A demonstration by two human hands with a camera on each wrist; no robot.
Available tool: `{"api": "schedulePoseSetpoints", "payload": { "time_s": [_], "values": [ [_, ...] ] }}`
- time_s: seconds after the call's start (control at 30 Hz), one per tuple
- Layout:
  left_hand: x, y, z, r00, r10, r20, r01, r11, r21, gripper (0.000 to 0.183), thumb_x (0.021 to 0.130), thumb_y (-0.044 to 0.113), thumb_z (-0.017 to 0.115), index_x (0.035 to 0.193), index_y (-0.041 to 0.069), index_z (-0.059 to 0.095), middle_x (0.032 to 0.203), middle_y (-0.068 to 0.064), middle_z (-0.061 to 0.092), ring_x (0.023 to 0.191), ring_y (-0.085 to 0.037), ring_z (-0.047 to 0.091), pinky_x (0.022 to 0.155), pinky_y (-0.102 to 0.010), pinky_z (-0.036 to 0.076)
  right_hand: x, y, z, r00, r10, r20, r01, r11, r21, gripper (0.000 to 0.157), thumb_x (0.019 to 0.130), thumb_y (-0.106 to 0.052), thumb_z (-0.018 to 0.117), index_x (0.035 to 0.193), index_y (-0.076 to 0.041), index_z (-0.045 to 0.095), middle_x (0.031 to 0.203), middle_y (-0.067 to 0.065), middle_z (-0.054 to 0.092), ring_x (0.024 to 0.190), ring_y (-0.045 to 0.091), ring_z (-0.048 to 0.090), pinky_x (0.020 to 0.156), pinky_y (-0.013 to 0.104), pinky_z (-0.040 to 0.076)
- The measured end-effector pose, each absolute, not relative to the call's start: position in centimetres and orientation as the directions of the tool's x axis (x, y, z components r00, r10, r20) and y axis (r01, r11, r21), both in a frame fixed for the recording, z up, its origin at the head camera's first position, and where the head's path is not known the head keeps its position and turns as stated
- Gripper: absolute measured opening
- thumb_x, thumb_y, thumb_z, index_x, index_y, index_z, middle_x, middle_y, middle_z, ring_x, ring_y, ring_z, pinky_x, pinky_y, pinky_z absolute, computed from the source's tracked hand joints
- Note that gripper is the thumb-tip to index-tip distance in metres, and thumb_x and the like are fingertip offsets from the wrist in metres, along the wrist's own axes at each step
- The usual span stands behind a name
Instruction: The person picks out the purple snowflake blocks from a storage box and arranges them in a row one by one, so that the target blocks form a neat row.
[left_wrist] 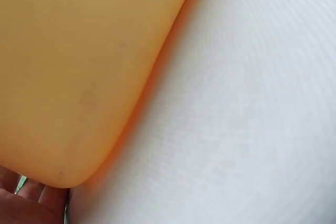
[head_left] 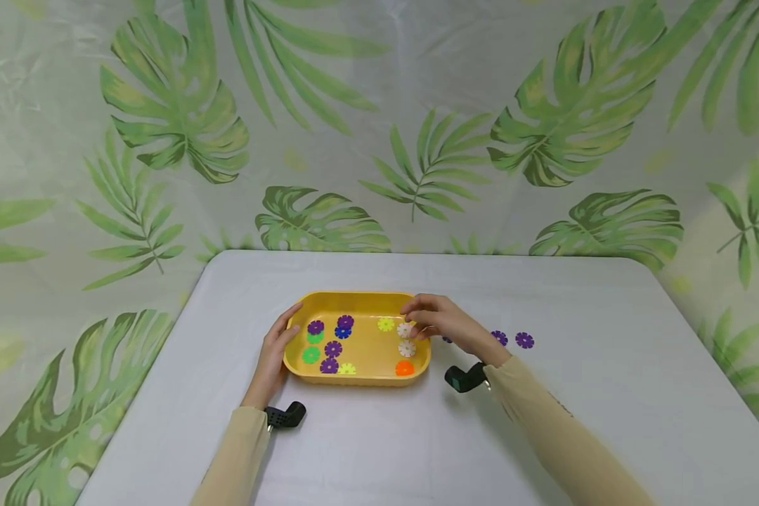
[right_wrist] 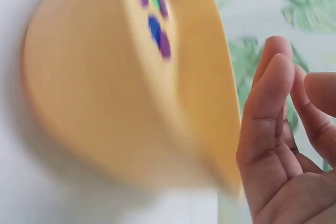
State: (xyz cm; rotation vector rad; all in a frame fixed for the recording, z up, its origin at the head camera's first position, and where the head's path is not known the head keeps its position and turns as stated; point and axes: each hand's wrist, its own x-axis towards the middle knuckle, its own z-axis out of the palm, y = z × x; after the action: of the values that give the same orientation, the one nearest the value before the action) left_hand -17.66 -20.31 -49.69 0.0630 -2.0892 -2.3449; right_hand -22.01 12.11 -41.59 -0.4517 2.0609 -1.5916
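Note:
My left hand (head_left: pixel 270 357) grips the left end of a yellow plastic tray (head_left: pixel 370 353), thumb over the rim. In the left wrist view only some fingers (left_wrist: pixel 31 203) show beneath the tray's wall (left_wrist: pixel 79 77). Above the tray's right end is my right hand (head_left: pixel 441 320), its fingers loosely bent and thumb apart, with nothing visible between them in the right wrist view. Notched plastic discs lie inside: several purple (head_left: pixel 333 349), green (head_left: pixel 310 355), a blue (head_left: pixel 343 332), yellow (head_left: pixel 386 324), white (head_left: pixel 407 348) and an orange one (head_left: pixel 405 368). Another white disc (head_left: pixel 403 329) sits beside my right fingertips.
Right of the tray, purple discs (head_left: pixel 524 340) lie on the white table (head_left: pixel 367 450); my right hand and wrist partly cover some. A leaf-patterned curtain (head_left: pixel 329 154) hangs behind the table's far edge.

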Motion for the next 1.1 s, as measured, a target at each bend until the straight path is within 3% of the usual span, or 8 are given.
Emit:
{"api": "schedulePoseSetpoints", "payload": {
  "time_s": [0.27, 0.43, 0.57, 0.83, 1.1],
  "values": [
    [-17.7, -20.3, -49.7, -1.0, -0.023, -0.02, -0.018, -0.106, 0.994, 0.044, 0.102, 0.017, 0.042, 0.146, 0.015, 0.04, 0.154, 0.004, 0.027, 0.142, -0.012, 0.016, 0.114, -0.03, 0.02, -20.2, 3.9, -42.9, -0.698, -0.682, -0.217, 0.055, 0.252, -0.966, 0.027, 0.098, -0.008, 0.049, 0.119, 0.008, 0.055, 0.119, 0.028, 0.054, 0.088, 0.031, 0.064, 0.081, 0.039, 0.056],
    [-17.8, -20.5, -49.7, -1.0, -0.011, -0.013, -0.011, -0.129, 0.992, 0.043, 0.103, 0.014, 0.041, 0.146, 0.013, 0.04, 0.154, 0.002, 0.027, 0.142, -0.012, 0.017, 0.114, -0.03, 0.021, -19.8, 0.6, -44.1, -0.65, -0.71, -0.269, 0.064, 0.302, -0.951, 0.028, 0.097, -0.008, 0.048, 0.121, 0.005, 0.055, 0.12, 0.02, 0.057, 0.088, 0.026, 0.063, 0.078, 0.034, 0.055],
    [-17.9, -20.6, -49.8, -1.0, 0.003, -0.013, -0.014, -0.148, 0.989, 0.044, 0.103, 0.013, 0.04, 0.147, 0.012, 0.038, 0.155, 0.001, 0.025, 0.142, -0.013, 0.016, 0.115, -0.032, 0.02, -19.8, -0.9, -44.7, -0.643, -0.697, -0.316, 0.048, 0.376, -0.926, 0.028, 0.097, -0.006, 0.046, 0.121, 0.002, 0.057, 0.115, 0.014, 0.059, 0.082, 0.019, 0.058, 0.072, 0.027, 0.052],
    [-18.0, -20.6, -49.8, -1.0, 0.005, -0.014, -0.015, -0.153, 0.988, 0.044, 0.103, 0.013, 0.039, 0.147, 0.012, 0.038, 0.155, 0.001, 0.025, 0.142, -0.014, 0.016, 0.115, -0.033, 0.02, -19.7, -1.8, -44.8, -0.656, -0.667, -0.352, 0.021, 0.45, -0.893, 0.026, 0.096, 0.0, 0.043, 0.112, 0.001, 0.063, 0.106, 0.009, 0.062, 0.083, 0.02, 0.053, 0.072, 0.026, 0.05],
    [-17.9, -20.4, -49.8, -1.0, -0.015, 0.001, 0.003, -0.153, 0.988, 0.043, 0.102, 0.011, 0.04, 0.145, 0.011, 0.04, 0.153, 0.001, 0.029, 0.141, -0.012, 0.018, 0.114, -0.029, 0.021, -19.8, -2.2, -45.2, -0.691, -0.644, -0.328, 0.013, 0.443, -0.897, 0.022, 0.087, 0.011, 0.047, 0.102, 0.006, 0.063, 0.089, 0.01, 0.06, 0.061, 0.015, 0.046, 0.051, 0.019, 0.041]
  ]
}}
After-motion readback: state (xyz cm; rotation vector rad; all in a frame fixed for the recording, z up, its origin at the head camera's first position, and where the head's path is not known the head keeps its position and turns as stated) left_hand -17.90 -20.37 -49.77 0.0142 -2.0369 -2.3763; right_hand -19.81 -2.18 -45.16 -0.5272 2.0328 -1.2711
